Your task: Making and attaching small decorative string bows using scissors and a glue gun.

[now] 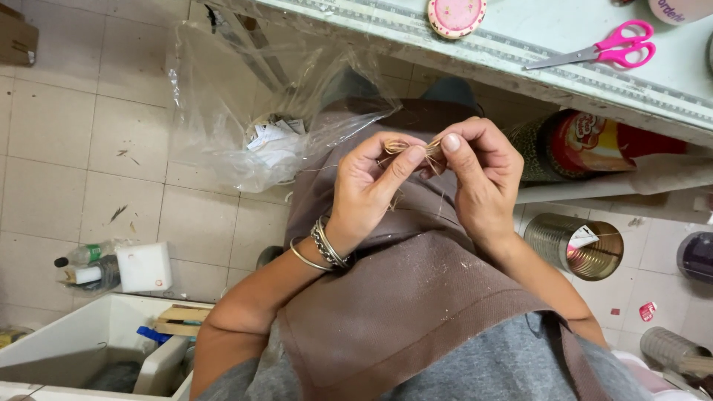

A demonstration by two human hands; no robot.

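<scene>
Both grips pinch one small bundle of tan straw fibres (413,148) over an apron-covered lap: left hand (369,182) holds its loop end between thumb and forefinger, right hand (479,174) clamps the other end. Judged a twisting or tying step; the next move calls for steady tension. Beyond the grips, pink scissors (605,48) lie on the bench (535,44); an open tin can (575,245) stands on the floor right of them.

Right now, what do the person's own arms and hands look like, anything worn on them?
Both forearms are bare, with no sleeves in view and no gloves. The left hand has a stack of bracelets at its wrist: a thin plain metal bangle and several beaded or chain-like silver bands. The right hand wears nothing visible at its wrist. No rings can be made out.
</scene>
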